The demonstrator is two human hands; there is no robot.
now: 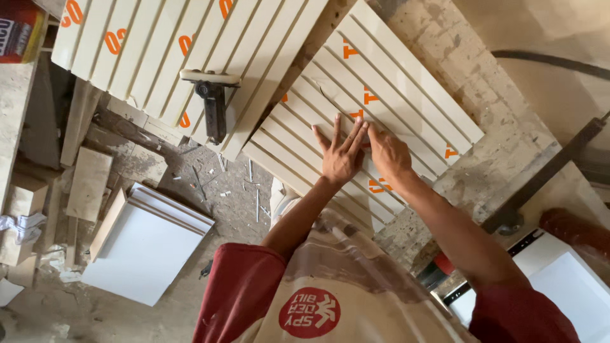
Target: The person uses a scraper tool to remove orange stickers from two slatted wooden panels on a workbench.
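On the counter — I pressed the grooved cream panel | left hand flat, fingers spread, right hand fingertips down, neither gripping | next: steady alignment.

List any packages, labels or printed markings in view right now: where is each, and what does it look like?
Red container: top left corner, red with a white and dark label, cut off by the frame.
Orange markings on the upper slatted panel: cream, top left.
Orange markings on the slatted panel under the left hand and right hand.
Round red emblem on the person's garment, bottom centre.
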